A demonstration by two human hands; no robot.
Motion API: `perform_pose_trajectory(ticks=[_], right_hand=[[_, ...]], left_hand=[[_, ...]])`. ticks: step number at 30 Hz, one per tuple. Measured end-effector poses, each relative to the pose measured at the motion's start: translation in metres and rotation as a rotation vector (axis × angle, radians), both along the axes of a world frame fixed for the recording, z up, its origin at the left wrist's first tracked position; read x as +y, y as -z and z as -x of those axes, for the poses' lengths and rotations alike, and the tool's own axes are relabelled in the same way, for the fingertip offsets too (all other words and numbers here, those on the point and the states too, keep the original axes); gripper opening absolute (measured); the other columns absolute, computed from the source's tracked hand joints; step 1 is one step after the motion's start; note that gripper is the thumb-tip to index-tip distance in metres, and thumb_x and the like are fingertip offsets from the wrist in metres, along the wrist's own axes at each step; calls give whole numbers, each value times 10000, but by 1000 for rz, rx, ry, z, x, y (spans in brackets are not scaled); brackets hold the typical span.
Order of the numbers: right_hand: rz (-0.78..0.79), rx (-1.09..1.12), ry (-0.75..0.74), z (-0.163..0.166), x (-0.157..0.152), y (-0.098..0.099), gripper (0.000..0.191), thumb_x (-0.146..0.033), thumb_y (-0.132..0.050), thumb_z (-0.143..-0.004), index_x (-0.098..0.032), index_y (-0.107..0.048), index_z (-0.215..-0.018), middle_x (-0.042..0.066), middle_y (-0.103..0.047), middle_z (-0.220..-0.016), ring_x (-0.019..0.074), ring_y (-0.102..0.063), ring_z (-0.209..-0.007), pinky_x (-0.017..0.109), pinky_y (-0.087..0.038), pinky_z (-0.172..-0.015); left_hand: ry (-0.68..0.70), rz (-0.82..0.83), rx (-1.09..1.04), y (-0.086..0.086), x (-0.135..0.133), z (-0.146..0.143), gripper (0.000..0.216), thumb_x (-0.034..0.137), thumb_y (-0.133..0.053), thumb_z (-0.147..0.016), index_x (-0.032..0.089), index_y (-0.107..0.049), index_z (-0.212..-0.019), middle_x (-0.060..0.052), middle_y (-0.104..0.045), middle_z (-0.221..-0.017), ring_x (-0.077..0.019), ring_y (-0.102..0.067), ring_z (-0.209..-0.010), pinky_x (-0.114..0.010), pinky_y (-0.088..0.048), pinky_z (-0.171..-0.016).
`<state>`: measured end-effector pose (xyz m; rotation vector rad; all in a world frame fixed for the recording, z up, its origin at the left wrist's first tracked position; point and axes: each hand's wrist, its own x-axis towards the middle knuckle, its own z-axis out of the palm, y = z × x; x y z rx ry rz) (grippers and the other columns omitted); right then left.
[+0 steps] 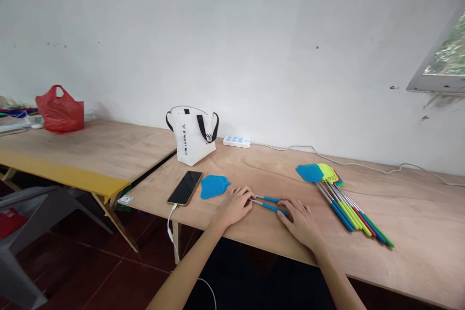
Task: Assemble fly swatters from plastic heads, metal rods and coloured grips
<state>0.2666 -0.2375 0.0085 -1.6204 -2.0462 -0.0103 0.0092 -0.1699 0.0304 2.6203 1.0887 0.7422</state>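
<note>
Two blue fly swatters [213, 187] lie on the wooden table in front of me, their flat heads overlapping at the left. My left hand [238, 204] rests over their thin metal shafts, fingers curled down on them and hiding part of the shafts. The two blue handles [271, 207] point right and sit slightly apart. At the handle ends is my right hand [300, 219], palm down, fingers spread, with thumb and forefinger touching or very near the ends. Right of it lies a fanned pile of several fly swatters [345, 203] in blue, yellow-green, red and green.
A phone [185, 188] with a white charging cable lies left of the swatters. Behind stand a white bag [194, 138] and a power strip [237, 141], its cord running along the wall. A red plastic bag [61, 112] sits on another table; a grey chair [69, 213] stands below.
</note>
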Motion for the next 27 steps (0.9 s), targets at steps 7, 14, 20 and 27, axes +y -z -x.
perform_pose_trajectory(ticks=[7,14,20,27], right_hand=[[-33,16,92,-7,5,13,352,-492,-437,-984,-266,-572,-1217,76,-681,-1209,285,-612,-1170,492,-421,-1010],[-78,-62,117,-10,10,26,536,-582,-372,-998,-253,-515,-1397,111,-598,-1406,308,-528,-1325,542,-365,-1104],[-62,-92,136,-11,10,32,577,-608,-339,-1001,-256,-521,-1420,117,-561,-1452,310,-484,-1376,575,-328,-1139],[-68,-74,116,-10,9,29,542,-588,-352,-1008,-258,-552,-1389,118,-578,-1430,306,-496,-1362,568,-347,-1127]], left_hand=[[-53,-16,-48,3,6,6,199,220,-538,-938,253,-542,-1134,-43,-635,-1154,-251,-570,-1141,-436,-391,-1049],[-106,-7,12,18,19,24,506,571,-561,-951,236,-490,-1323,-122,-532,-1407,-321,-476,-1339,-499,-317,-1156],[-109,-33,13,24,22,21,512,598,-523,-968,230,-505,-1323,-123,-536,-1397,-309,-472,-1340,-513,-308,-1162],[-104,-18,18,25,23,22,529,599,-523,-969,213,-505,-1330,-130,-524,-1413,-317,-460,-1345,-519,-313,-1158]])
